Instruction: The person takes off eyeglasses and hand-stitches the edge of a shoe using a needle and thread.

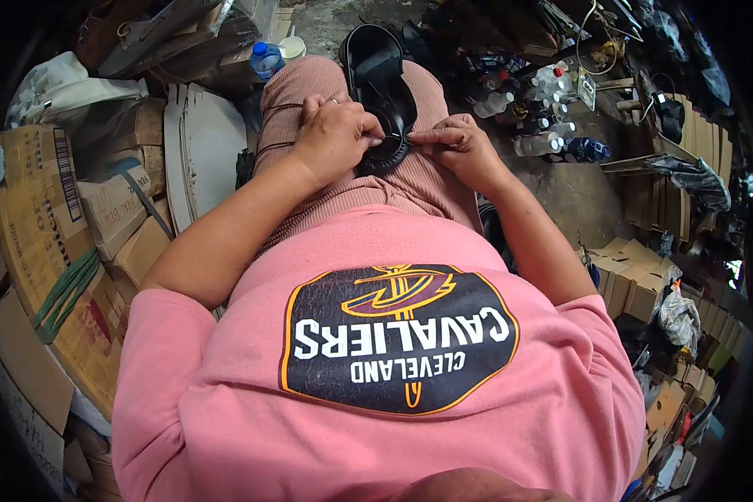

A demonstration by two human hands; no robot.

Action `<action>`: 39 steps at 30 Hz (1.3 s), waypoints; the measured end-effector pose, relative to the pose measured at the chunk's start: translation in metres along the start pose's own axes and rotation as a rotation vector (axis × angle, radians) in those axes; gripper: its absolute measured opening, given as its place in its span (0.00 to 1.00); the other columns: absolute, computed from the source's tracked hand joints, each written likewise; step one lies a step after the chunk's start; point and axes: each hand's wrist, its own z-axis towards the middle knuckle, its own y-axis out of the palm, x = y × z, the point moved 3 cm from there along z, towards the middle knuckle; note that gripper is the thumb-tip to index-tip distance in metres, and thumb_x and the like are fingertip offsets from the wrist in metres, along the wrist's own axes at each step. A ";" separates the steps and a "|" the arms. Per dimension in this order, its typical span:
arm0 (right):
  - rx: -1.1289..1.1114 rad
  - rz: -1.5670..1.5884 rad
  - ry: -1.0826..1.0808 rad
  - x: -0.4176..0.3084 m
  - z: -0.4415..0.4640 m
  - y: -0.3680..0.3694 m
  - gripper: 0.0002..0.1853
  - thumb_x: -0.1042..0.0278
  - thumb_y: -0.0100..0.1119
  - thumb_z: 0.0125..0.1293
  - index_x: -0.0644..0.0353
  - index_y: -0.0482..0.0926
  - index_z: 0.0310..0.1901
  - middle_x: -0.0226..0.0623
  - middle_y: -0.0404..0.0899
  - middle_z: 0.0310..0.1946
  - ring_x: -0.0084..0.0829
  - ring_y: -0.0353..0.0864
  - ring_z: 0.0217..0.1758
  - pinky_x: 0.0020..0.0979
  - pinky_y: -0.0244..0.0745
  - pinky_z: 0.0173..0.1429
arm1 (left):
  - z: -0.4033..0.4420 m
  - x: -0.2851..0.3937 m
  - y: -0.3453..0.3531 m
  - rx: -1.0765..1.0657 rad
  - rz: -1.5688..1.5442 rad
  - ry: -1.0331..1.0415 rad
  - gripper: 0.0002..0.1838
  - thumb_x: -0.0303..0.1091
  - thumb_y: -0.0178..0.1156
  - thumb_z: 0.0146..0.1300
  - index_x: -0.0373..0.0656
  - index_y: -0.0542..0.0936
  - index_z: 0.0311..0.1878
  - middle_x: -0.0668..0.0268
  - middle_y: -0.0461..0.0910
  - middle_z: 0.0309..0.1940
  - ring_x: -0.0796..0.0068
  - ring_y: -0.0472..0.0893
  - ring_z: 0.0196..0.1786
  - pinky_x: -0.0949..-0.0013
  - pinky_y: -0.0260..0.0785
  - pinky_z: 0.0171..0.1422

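A black shoe (380, 79) lies lengthwise on my lap, its rounded near end between my two hands. My left hand (333, 140) is closed at the left side of that end, thumb and fingers pinched at the rim of the opening. From the right, my right hand (462, 149) comes in with thumb and index finger pinched together, the tips touching or very near the shoe's edge. A thin pale line shows at the opening between the hands, too small to name. Whatever sits between the right fingertips is hidden.
Ribbed pink trousers (289, 84) cover my legs under the shoe. A blue-tinted bottle (266, 60) stands beyond my left knee. Cardboard boxes (42, 192) are stacked at left. Several plastic bottles (540, 144) are on the floor at right, with more cardboard (636, 276) nearer.
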 end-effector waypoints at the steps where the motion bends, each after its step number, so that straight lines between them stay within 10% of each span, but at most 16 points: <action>1: 0.033 -0.006 -0.019 -0.001 0.000 0.001 0.19 0.79 0.62 0.51 0.48 0.86 0.45 0.24 0.79 0.28 0.25 0.71 0.41 0.26 0.65 0.54 | 0.001 0.001 0.002 0.000 0.000 0.001 0.05 0.35 0.68 0.49 0.54 0.85 0.32 0.73 0.80 0.29 0.72 0.75 0.45 0.60 0.52 0.56; 39: 0.046 -0.211 -0.067 -0.022 0.000 -0.007 0.17 0.72 0.62 0.53 0.43 0.84 0.45 0.28 0.79 0.29 0.32 0.72 0.43 0.37 0.56 0.59 | -0.011 0.011 -0.020 0.085 0.000 0.054 0.09 0.30 0.65 0.52 0.58 0.86 0.35 0.77 0.78 0.30 0.75 0.73 0.44 0.62 0.51 0.54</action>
